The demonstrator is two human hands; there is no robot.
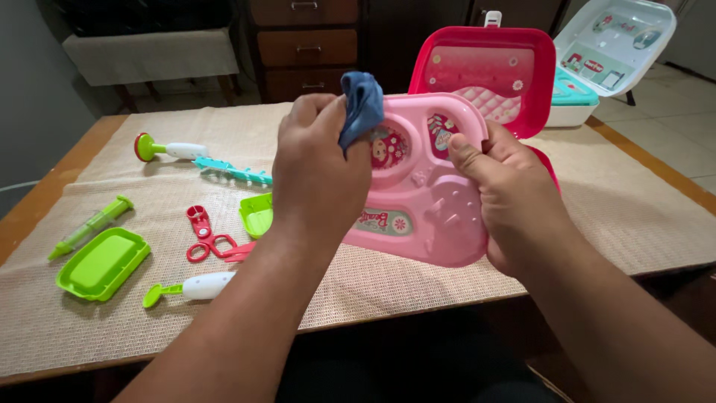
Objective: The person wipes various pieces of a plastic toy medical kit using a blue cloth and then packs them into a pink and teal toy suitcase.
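The left hand point(321, 168) pinches a blue cloth point(363, 104) against the pink toy tray point(421, 201), which the right hand point(511, 201) grips by its edge, raised before the open red case point(488, 75). Wiping looks underway; the green toys left of the tray appear untouched. The tray's underside is hidden.

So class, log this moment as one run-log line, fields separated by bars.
left hand: presses blue cloth on pink plastic toy tray | right hand: grips tray's edge | woven beige table mat: green lidded box, red toy scissors
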